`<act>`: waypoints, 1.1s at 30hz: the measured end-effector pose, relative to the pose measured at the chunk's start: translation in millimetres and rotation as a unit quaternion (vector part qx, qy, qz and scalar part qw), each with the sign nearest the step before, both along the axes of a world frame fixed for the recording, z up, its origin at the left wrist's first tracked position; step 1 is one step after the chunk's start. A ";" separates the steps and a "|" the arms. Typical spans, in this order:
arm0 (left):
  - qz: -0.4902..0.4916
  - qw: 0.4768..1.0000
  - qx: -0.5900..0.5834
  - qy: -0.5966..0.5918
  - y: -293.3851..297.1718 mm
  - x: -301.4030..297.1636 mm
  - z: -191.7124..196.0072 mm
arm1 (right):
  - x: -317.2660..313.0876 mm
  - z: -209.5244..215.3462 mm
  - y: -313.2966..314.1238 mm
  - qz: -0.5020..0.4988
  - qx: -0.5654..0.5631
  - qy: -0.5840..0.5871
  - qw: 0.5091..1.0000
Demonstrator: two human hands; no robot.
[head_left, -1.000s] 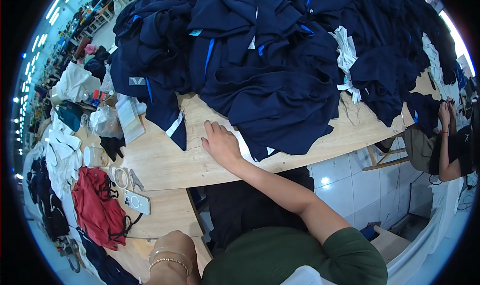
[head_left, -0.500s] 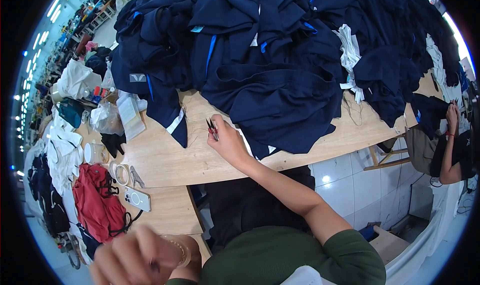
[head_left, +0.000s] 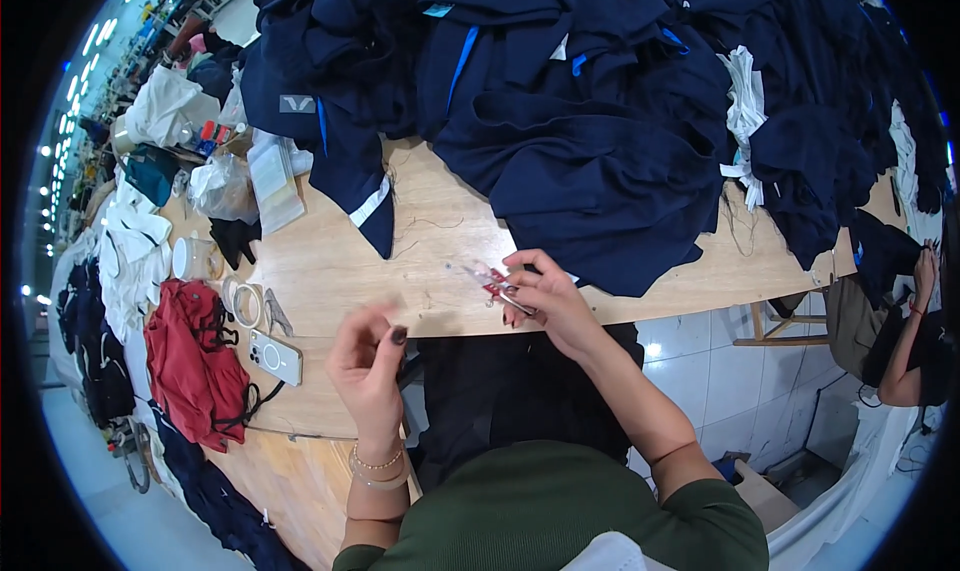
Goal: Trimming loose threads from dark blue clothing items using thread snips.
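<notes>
In my right hand (head_left: 555, 306) is a pair of thread snips (head_left: 493, 283) with red on the handle; the blades point left and are blurred by motion. My left hand (head_left: 368, 366) hovers over the table's front edge, left of the snips. Its thumb stands apart from the fingers, whose tips are smeared, and nothing shows in it. Just beyond my right hand lies a dark navy garment (head_left: 600, 191) with a wide waistband. Left of it, a navy piece with a white strip (head_left: 371, 203) on its end hangs over the wood.
More navy garments (head_left: 340, 51) are heaped across the back of the table (head_left: 330, 281). At left lie a phone (head_left: 275, 358), tape rolls (head_left: 247, 305), a red bag (head_left: 195, 361) and a plastic bag (head_left: 222, 188). Another person's arm (head_left: 915, 326) shows at far right.
My right hand has drawn the snips off the table toward me and to the right. My left hand has risen from the lower left to near them. The view has shifted slightly.
</notes>
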State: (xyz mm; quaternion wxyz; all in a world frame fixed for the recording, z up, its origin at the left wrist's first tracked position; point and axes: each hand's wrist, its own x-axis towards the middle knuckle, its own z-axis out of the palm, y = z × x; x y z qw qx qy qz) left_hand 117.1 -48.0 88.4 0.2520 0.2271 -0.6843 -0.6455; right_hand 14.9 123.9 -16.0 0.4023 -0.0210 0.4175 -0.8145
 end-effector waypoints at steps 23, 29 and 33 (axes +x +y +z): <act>-0.430 0.703 0.187 0.534 44.9 -17.1 125.3 | -6.9 2.8 33.8 -0.112 0.053 0.024 0.992; -0.453 0.696 0.184 0.526 44.0 -18.3 129.1 | -11.2 3.0 35.0 -0.119 0.057 0.023 0.991; -0.459 0.693 0.177 0.527 45.7 -22.6 129.8 | -11.4 0.8 33.6 -0.119 0.057 0.024 0.991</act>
